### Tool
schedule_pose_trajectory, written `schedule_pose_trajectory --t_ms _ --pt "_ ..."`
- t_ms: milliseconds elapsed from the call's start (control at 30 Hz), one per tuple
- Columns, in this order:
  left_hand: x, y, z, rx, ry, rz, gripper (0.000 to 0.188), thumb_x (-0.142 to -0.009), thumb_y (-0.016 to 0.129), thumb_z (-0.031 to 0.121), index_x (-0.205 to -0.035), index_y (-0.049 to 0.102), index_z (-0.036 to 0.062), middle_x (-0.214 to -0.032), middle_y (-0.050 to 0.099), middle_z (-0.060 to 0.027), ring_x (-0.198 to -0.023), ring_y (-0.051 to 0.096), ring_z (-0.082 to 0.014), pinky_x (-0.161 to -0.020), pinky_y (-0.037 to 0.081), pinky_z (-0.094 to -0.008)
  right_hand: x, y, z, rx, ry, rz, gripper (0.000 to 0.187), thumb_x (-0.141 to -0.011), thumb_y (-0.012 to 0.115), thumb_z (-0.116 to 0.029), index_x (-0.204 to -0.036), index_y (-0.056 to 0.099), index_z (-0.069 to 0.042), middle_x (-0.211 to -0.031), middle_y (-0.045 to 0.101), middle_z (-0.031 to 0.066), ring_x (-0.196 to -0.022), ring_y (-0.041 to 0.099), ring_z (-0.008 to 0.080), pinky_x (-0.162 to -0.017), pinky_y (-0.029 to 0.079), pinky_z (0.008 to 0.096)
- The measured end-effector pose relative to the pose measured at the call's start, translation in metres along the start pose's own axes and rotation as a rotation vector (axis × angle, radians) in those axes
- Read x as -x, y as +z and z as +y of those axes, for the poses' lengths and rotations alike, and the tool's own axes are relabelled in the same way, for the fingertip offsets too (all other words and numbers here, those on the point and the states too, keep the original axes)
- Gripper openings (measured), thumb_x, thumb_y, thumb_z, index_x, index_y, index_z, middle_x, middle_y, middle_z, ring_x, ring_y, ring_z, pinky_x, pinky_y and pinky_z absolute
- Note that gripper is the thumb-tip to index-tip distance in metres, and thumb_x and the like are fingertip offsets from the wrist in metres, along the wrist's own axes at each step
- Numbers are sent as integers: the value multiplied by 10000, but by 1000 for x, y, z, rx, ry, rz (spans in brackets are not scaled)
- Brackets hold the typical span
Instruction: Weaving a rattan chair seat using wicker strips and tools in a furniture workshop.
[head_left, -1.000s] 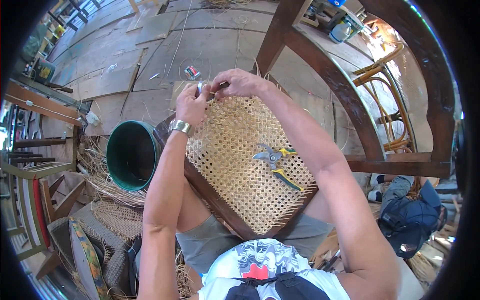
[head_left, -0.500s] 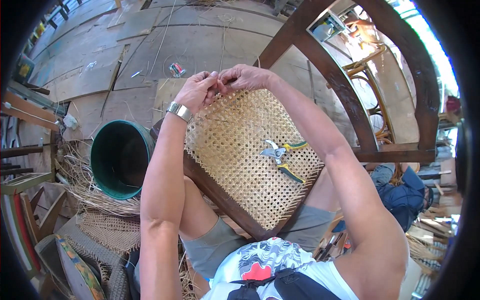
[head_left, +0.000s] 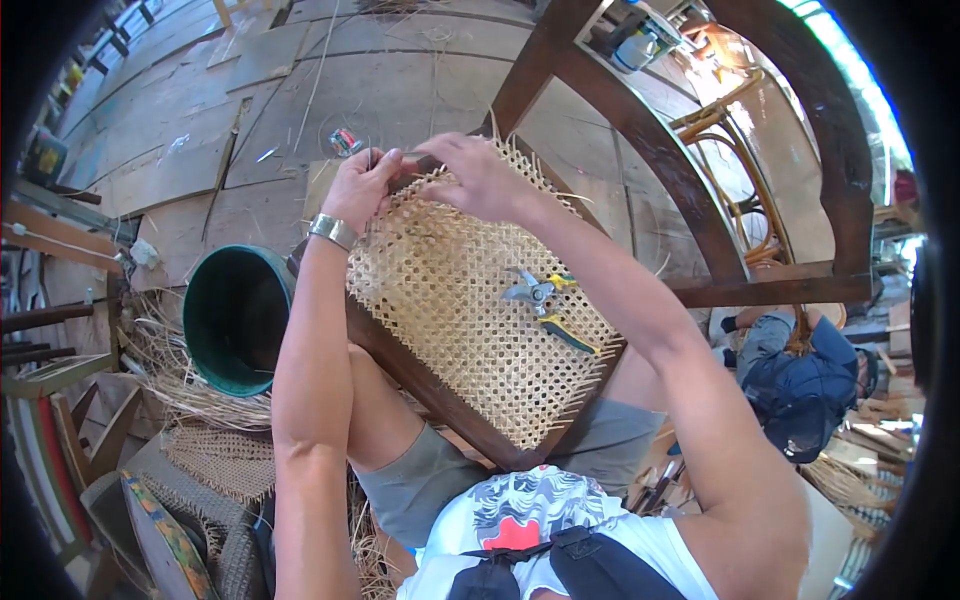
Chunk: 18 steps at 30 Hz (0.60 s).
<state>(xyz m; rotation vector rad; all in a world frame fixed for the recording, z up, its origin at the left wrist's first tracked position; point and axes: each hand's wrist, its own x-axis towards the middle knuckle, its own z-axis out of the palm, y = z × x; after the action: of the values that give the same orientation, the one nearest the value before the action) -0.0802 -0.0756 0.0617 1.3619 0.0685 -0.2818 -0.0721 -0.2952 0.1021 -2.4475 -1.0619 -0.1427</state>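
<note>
A woven cane panel (head_left: 450, 290) in a dark wooden frame (head_left: 425, 397) lies tilted across my lap, with loose cane ends sticking out along its edges. At the panel's far left corner, my left hand (head_left: 362, 188), with a metal watch on the wrist, is closed in a pinch. What it grips is too small to make out. My right hand (head_left: 472, 180) hovers just right of it over the far edge, slightly blurred, thumb and fingers apart and holding nothing visible. Pruning shears (head_left: 540, 298) with yellow and green handles rest on the cane, blades spread.
A dark green bucket (head_left: 238, 320) stands at my left among loose cane strands (head_left: 190, 400). A large dark wooden chair frame (head_left: 655, 160) rises at the far right. Behind it is a person (head_left: 795, 385) in dark blue. A small red can (head_left: 345, 142) lies on the plank floor.
My right hand has come away from my left, and its fingers have spread. The left hand keeps its pinch at the panel's edge. The whole view has shifted slightly.
</note>
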Motion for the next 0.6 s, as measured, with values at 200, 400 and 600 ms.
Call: schedule_pose_trajectory --t_ms 200,400,600 --pt "4 12 11 -307 8 351 424 -900 714 433 -793 641 29 -678 599 -9 -586 481 -89 -560 422 -288 189 -84 -93 302 567 -385 1022 -801 681 -634 -1524 275 -35 -1492 368 217 -1393 323 425 -1131 229 608" --pt "15 26 17 -839 -59 444 482 -835 739 495 -869 696 16 -863 715 -178 -892 694 -318 -808 518 -433 261 -69 -100 473 490 -325 1064 -743 686 -690 -1537 285 -105 -1539 312 152 -1395 312 412 -1135 215 618" --pt "10 32 11 -979 -33 437 330 -859 674 370 -889 704 42 -946 707 -218 -931 678 -381 -834 528 -444 224 -103 -49 303 228 -414 946 -729 782 -506 -1486 379 -106 -1411 445 130 -1319 411 335 -1123 264 532"
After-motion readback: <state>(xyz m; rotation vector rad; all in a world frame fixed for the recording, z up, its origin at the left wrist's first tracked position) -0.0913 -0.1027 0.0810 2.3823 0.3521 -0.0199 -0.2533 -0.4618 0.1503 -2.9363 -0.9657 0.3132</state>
